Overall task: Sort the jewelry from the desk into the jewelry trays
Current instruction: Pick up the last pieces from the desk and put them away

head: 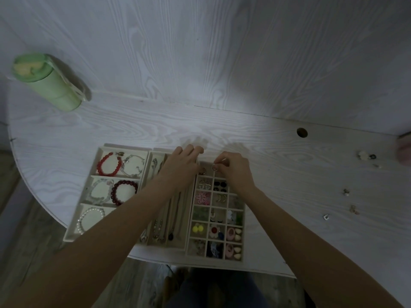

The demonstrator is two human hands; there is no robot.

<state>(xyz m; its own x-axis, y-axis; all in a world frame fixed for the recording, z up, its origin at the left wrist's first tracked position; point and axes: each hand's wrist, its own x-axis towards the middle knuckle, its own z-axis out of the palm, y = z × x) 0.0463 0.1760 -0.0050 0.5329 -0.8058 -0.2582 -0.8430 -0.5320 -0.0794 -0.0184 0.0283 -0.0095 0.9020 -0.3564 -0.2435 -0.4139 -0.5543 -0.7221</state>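
Note:
Three cream jewelry trays lie side by side at the desk's near edge. The left tray (97,162) holds bracelets, among them a red bead bracelet (108,165) and a dark red one (124,192). The middle tray (175,246) holds necklaces. The right tray (244,221) has many small compartments with earrings and charms. My right hand (235,168) pinches a small silver ring (214,167) over the far compartments of that tray. My left hand (182,163) rests palm down on the far end of the middle tray, fingers slightly spread.
Small loose jewelry pieces lie on the desk to the right: a white and dark pair (365,155), a small charm (346,192), another (354,209), a silver piece (326,217). A green cylindrical bottle (47,82) stands far left. A cable hole (302,132) sits near the back wall.

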